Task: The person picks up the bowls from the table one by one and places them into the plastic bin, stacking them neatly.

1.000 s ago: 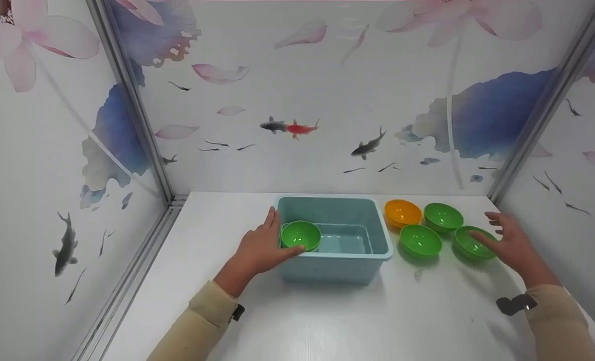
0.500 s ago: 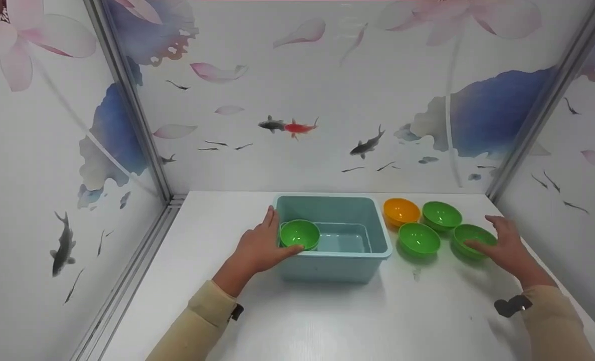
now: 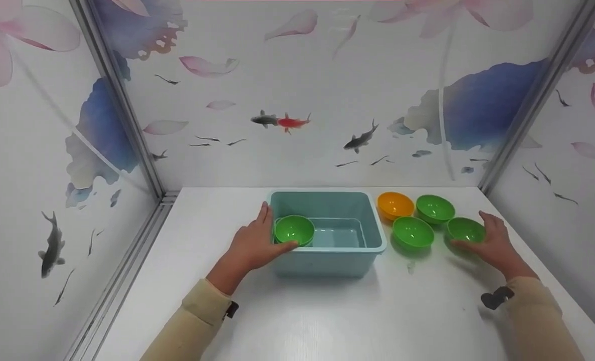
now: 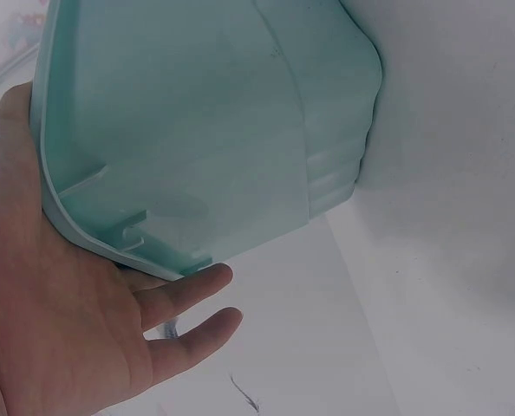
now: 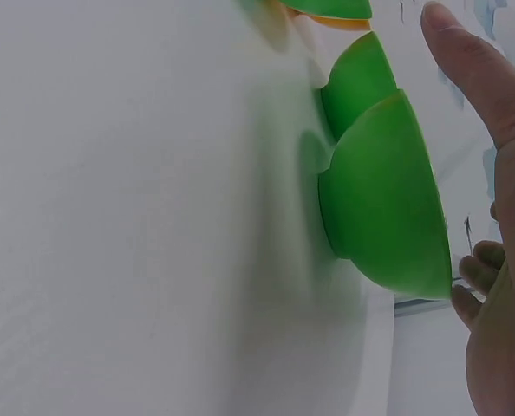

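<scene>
My left hand [image 3: 252, 245] lies flat against the left end of the teal bin [image 3: 327, 260] at frame centre, fingers straight, thumb along the front rim; it grips nothing. A green bowl in the bin [image 3: 294, 229] sits at the bin's left end, just beside my fingers. My right hand [image 3: 490, 243] cups the nearest green bowl [image 3: 465, 229] at centre right, fingers loosely curved around its right side, thumb at its front. Two more green bowls [image 3: 412, 231] and an orange bowl [image 3: 395, 204] stand on the white counter [image 3: 327, 321] just left of it. In the right wrist view the fingertips are cut off, so full closure is unclear. The left wrist view shows only the bin's outer wall.
</scene>
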Demonstrator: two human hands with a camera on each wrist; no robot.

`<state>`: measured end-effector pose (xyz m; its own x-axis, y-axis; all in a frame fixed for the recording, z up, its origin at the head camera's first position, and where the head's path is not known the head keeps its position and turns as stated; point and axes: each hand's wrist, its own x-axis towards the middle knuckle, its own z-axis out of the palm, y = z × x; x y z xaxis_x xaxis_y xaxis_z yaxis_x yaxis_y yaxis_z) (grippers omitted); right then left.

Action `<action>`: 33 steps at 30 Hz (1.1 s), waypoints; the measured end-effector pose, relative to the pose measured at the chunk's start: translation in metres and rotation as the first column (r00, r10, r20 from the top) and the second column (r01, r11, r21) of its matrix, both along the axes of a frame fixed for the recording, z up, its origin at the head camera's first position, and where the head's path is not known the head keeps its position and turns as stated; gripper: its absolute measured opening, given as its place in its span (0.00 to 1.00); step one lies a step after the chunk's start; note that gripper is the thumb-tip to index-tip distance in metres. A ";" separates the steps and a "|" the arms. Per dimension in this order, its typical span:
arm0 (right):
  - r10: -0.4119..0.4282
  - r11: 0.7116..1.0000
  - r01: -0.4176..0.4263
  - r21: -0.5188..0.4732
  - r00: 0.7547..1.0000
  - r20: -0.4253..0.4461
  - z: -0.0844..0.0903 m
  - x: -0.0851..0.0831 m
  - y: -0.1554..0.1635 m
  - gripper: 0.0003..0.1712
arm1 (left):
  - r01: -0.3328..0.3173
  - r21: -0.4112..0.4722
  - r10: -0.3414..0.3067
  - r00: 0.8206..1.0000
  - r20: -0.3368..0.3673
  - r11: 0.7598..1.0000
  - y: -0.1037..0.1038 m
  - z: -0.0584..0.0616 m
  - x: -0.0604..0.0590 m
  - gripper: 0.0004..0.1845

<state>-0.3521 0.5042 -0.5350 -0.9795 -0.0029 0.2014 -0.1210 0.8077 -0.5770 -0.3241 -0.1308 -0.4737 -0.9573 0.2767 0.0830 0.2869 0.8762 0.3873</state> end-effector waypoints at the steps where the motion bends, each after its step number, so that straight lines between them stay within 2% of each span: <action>1: -0.005 1.000 0.005 0.005 1.000 -0.003 0.000 -0.001 0.001 0.74 | -0.001 0.003 0.001 1.000 0.000 1.000 0.000 0.000 0.000 0.72; 11: -0.021 0.999 0.020 0.027 0.999 0.030 -0.005 -0.002 0.007 0.72 | 0.003 0.021 -0.003 1.000 -0.009 1.000 0.000 -0.002 -0.002 0.68; 19: -0.041 0.999 0.042 -0.004 0.991 0.126 -0.007 -0.005 0.008 0.77 | 0.001 0.006 -0.001 1.000 -0.004 1.000 0.000 -0.002 -0.001 0.71; 33: -0.055 0.998 0.056 -0.007 0.986 0.158 -0.017 -0.012 0.009 0.78 | 0.004 0.016 -0.004 1.000 -0.009 1.000 0.000 -0.002 0.000 0.73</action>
<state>-0.3637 0.5131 -0.5523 -0.9976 0.0538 0.0437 0.0173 0.8038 -0.5947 -0.3244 -0.1313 -0.4755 -0.9554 0.2792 0.0966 0.2941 0.8685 0.3989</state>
